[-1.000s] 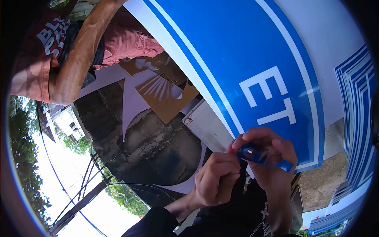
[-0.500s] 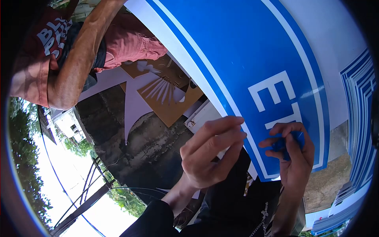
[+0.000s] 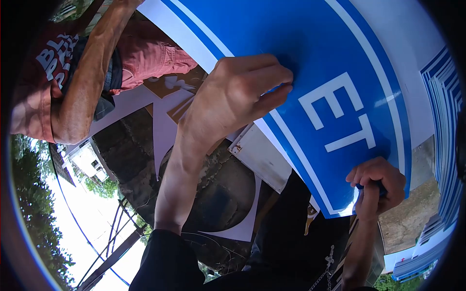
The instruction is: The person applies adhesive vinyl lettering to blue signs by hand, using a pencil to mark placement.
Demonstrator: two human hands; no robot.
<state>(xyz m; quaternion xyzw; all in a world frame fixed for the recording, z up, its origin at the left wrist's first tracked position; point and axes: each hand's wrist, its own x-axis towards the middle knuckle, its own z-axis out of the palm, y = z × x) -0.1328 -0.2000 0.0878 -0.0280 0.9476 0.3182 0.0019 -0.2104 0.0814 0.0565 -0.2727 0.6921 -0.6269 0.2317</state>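
A long blue sign (image 3: pixel 335 48) with white border lines and the white letters "ET" (image 3: pixel 337 109) lies slanted before me. My left hand (image 3: pixel 240 89) reaches over its left border, thumb and fingertips pinched together close over the blue face. I cannot tell what, if anything, is in that pinch. Down at the sign's near right corner, my right hand (image 3: pixel 381 186) is closed with its knuckles up. A bit of crumpled dark blue film (image 3: pixel 360 186) shows under its curled fingers.
Across on the left stands another person (image 3: pixel 92 72) in a red shirt, one arm stretched toward the sign's far end. Many blue-and-white panels (image 3: pixel 442 131) are stacked at the right. White and brown cut-out sheets (image 3: pixel 165 128) and a white box (image 3: pixel 262 157) lie below.
My left hand has moved up and across onto the sign. My right hand has turned over and shifted right and slightly down, off the letter T, still closed around the blue film.
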